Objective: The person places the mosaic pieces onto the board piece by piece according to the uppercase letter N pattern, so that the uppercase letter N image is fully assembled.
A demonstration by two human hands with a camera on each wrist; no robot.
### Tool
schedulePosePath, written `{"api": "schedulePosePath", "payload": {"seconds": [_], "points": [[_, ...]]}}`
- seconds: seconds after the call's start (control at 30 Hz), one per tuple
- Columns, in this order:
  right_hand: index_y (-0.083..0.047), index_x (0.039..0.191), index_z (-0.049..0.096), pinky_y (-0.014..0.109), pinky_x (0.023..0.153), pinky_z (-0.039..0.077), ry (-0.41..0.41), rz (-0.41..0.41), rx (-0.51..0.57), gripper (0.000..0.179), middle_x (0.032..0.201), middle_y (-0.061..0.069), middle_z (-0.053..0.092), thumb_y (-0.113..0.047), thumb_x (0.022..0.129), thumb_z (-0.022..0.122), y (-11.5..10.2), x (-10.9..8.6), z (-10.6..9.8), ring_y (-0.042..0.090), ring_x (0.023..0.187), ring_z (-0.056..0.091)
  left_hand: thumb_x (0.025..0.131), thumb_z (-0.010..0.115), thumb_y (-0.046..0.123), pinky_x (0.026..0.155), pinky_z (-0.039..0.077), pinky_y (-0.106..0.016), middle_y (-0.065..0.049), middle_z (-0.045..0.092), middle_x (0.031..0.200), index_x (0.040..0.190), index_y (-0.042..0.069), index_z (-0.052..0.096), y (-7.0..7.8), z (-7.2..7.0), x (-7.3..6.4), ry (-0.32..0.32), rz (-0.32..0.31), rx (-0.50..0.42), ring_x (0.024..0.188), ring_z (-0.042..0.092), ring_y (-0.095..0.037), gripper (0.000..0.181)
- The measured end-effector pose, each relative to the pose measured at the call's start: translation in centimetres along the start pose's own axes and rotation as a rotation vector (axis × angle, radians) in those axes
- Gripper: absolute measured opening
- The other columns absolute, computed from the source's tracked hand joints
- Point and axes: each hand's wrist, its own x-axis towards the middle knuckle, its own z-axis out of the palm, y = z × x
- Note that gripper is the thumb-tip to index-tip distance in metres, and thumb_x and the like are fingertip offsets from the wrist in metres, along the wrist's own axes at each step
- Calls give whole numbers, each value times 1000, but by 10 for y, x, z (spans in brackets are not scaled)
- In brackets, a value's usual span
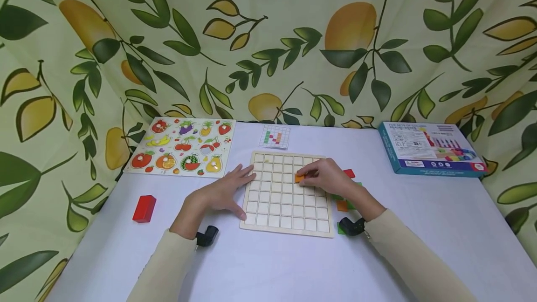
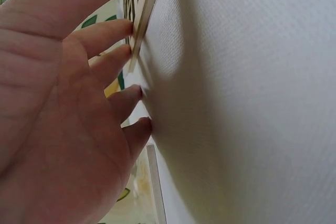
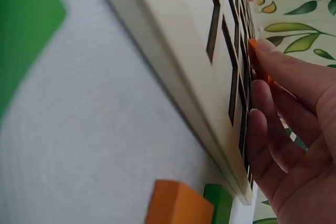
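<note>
A wooden grid board (image 1: pixel 286 232) lies in the middle of the white table. My right hand (image 1: pixel 329 178) is over its right part and pinches an orange block (image 1: pixel 299 178) at the grid. In the right wrist view the orange block (image 3: pixel 253 51) shows between thumb and fingers. With fingers spread, my left hand (image 1: pixel 222 195) rests along the board's left edge, fingertips touching it. Behind the board lies a small pattern card (image 1: pixel 274 136) printed with green, red and orange squares. Loose green and orange blocks (image 1: pixel 341 205) lie right of the board, partly hidden by my right arm.
A fruit puzzle board (image 1: pixel 178 148) lies at the back left, and a red block (image 1: pixel 144 208) sits in front of it. At the back right is a blue-edged box (image 1: pixel 432 148). A leaf-patterned curtain (image 1: pixel 268 59) hangs behind the table.
</note>
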Motion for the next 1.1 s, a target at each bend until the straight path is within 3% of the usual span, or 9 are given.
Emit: {"api": "schedulePosePath", "payload": {"seconds": [0.37, 0.53, 0.83, 1.1], "points": [[-15, 109, 82, 18, 78, 55, 12, 35, -1, 29, 109, 1, 81, -18, 80, 87, -3, 6, 1, 21, 110, 72, 66, 96, 36, 129, 19, -60, 3, 11, 175, 161, 18, 34, 2, -3, -1, 1, 7, -2, 164, -2, -31, 115], [-15, 101, 84, 18, 76, 54, 37, 78, 16, 25, 110, 2, 81, -18, 77, 89, -5, 8, 4, 22, 111, 71, 66, 95, 36, 129, 19, -61, 4, 10, 175, 161, 20, 32, 2, -3, -1, 0, 0, 8, 164, -2, -31, 115], [-16, 97, 84, 38, 98, 52, 38, 131, 55, 22, 110, 1, 80, -17, 76, 89, -5, 6, 6, 25, 124, 66, 66, 95, 36, 129, 17, -62, 5, 9, 175, 161, 19, 32, 2, -2, -1, -3, -4, -10, 164, -2, -31, 115], [-14, 99, 84, 32, 93, 52, 37, 129, 59, 24, 110, 2, 80, -16, 76, 89, -3, 4, 9, 26, 124, 66, 66, 95, 35, 129, 18, -62, 5, 11, 175, 161, 19, 33, 1, 2, -2, 5, -1, -24, 163, -2, -32, 115]]}}
